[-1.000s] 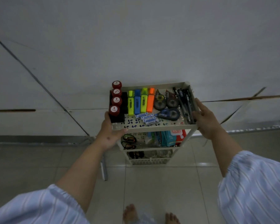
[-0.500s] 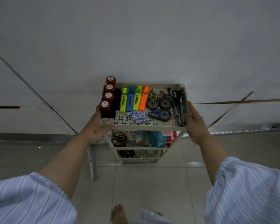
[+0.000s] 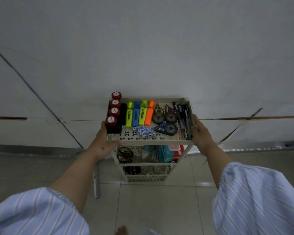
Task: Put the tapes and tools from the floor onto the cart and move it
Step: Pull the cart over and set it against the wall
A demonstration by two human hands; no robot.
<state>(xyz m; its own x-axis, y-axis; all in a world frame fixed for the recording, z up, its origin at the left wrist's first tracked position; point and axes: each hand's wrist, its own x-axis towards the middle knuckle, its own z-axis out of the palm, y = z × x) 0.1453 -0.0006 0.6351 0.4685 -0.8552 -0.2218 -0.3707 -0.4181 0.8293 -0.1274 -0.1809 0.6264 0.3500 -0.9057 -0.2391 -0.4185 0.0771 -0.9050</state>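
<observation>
A cream three-tier cart (image 3: 153, 142) stands against a white wall. Its top tray holds several red-capped stamps (image 3: 114, 111), several highlighters (image 3: 139, 114), three correction tape dispensers (image 3: 167, 128), small white boxes (image 3: 145, 131) and black pens (image 3: 183, 119). The middle shelf carries scissors (image 3: 125, 156) and coloured packets (image 3: 170, 152). My left hand (image 3: 104, 143) grips the tray's near left corner. My right hand (image 3: 200, 133) clasps the tray's right edge.
The white wall (image 3: 143, 48) rises directly behind the cart. A grey metal leg (image 3: 96, 182) stands on the tiled floor just left of the cart. A toe (image 3: 122, 230) shows at the bottom edge.
The cart and both hands have stayed together while the view shifted; the cart now sits closer to the wall, and my feet have dropped almost out of view.
</observation>
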